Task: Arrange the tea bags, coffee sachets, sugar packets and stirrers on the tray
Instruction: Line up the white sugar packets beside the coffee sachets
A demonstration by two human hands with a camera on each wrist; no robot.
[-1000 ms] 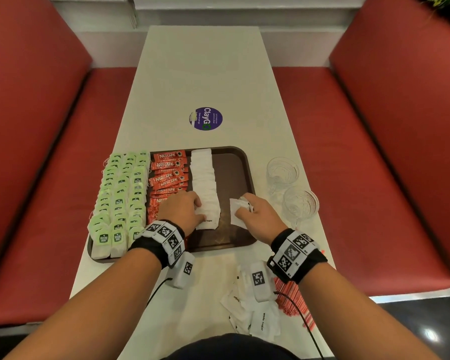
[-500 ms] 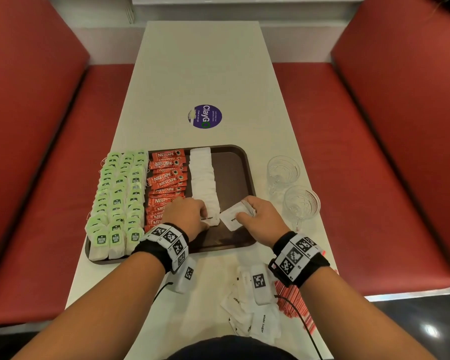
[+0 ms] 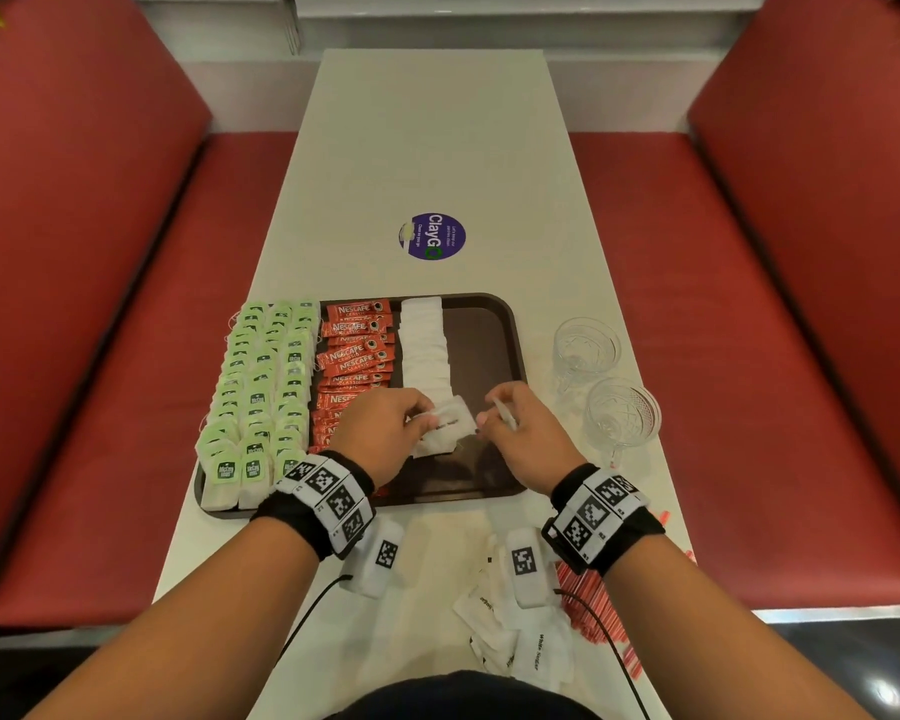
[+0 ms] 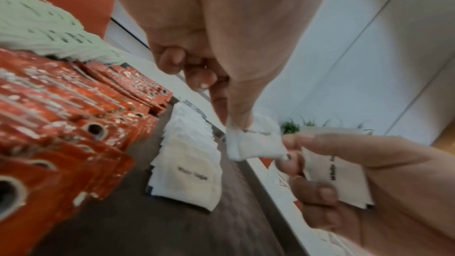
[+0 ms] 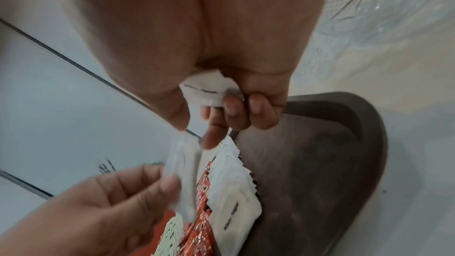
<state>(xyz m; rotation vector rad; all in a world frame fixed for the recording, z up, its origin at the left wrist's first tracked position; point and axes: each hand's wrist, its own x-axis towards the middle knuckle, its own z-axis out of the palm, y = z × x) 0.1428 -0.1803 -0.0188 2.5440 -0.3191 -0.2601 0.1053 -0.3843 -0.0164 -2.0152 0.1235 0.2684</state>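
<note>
Nearest the person, behind both wrists, loose white sugar packets point(image 3: 533, 649) and a bundle of red stirrers point(image 3: 591, 597) lie on the surface point(image 3: 437, 563), not yet on the tray point(image 3: 481, 478).

The change sits between the hands. Half a second ago the right hand point(image 3: 523, 433) held a packet out toward the left; now the left hand point(image 3: 385, 433) pinches that white sugar packet point(image 3: 445, 426) between thumb and fingertips by its left edge, just above the near end of the sugar row point(image 3: 427, 350). The left wrist view shows the grip plainly, the packet hanging clear of the tray floor. The right hand has let go of it and has drawn slightly to its own side. Its fingers are curled round a second sugar packet point(image 5: 205, 90), seen tucked against the palm in the right wrist view.

So the hand-over looks complete: the left hand lays packets down and the right feeds it. The likely next move is to set this packet overlapping the nearest one in the row.

Left of the left hand stand the red Nescafé coffee sachets point(image 3: 357, 356) and, beyond them, the green tea bags point(image 3: 261, 387), both in rows. Right of the right hand two cut-glass cups point(image 3: 606, 384) stand on the surface, off the tray. Sugar is partly done; the stirrers remain untouched.
</note>
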